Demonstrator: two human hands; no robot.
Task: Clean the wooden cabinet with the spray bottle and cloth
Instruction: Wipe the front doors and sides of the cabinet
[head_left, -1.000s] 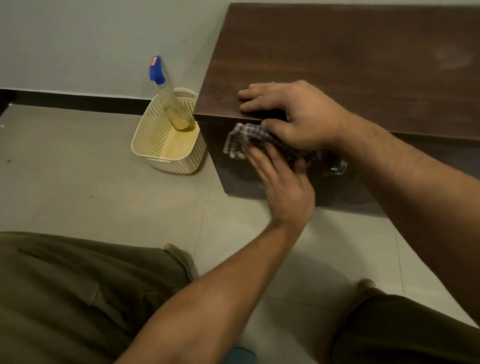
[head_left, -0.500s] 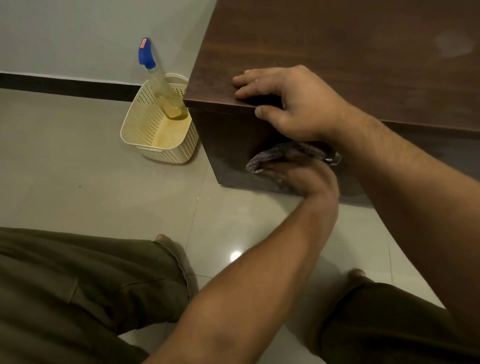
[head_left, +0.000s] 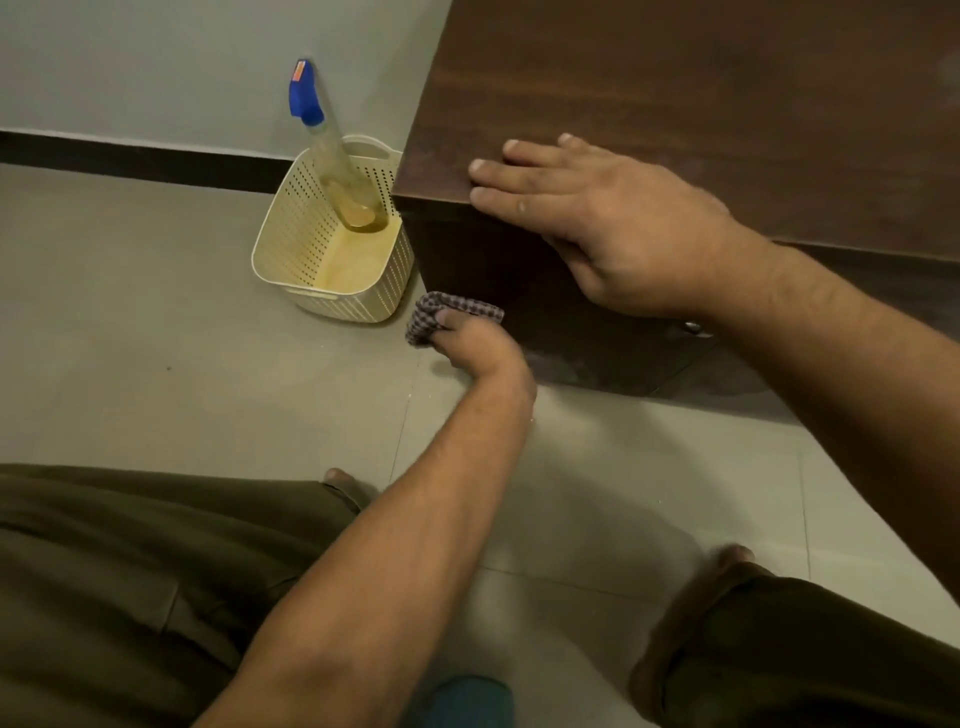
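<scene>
Cabinet (head_left: 701, 104), dark wood, stands on the tiled floor (head_left: 156, 338) at upper right. Your left hand (head_left: 475, 345) is closed around the checked cloth (head_left: 441, 312), pressing it to the cabinet's front low at its left corner. Your right hand (head_left: 608, 228) lies open, fingers flat on the top edge. Bottle (head_left: 337, 156) leans in the basket (head_left: 311, 260) beside the cabinet.

Dim, soft focus, wide-angle edge warp
</scene>
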